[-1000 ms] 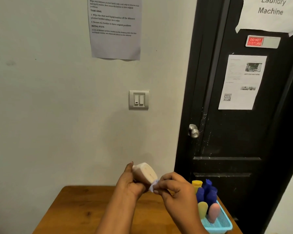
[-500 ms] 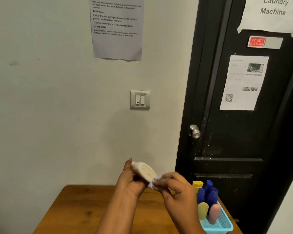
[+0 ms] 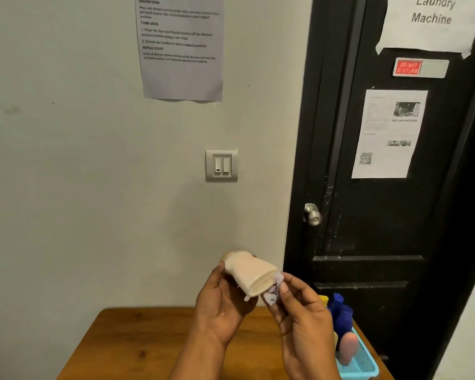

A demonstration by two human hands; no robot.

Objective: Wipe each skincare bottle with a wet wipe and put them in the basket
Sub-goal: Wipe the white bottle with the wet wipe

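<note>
My left hand (image 3: 221, 303) grips a cream skincare bottle (image 3: 248, 271), tilted with its flat base toward the camera and its cap up-left, raised above the wooden table (image 3: 148, 344). My right hand (image 3: 299, 316) pinches a crumpled white wet wipe (image 3: 273, 290) against the bottle's base. A light blue basket (image 3: 361, 364) stands at the table's right edge. It holds blue bottles (image 3: 342, 316), a pink one (image 3: 347, 348) and a yellow one (image 3: 323, 299), partly hidden behind my right hand.
A pale wall with a light switch (image 3: 221, 165) and a taped instruction sheet (image 3: 180, 48) rises behind the table. A black door (image 3: 395, 187) with a metal knob (image 3: 312, 214) stands right of it, just behind the basket.
The bottle has turned in my left hand, so its base now faces the camera more. My right hand with the wipe stays at the base. The view has shifted slightly.
</note>
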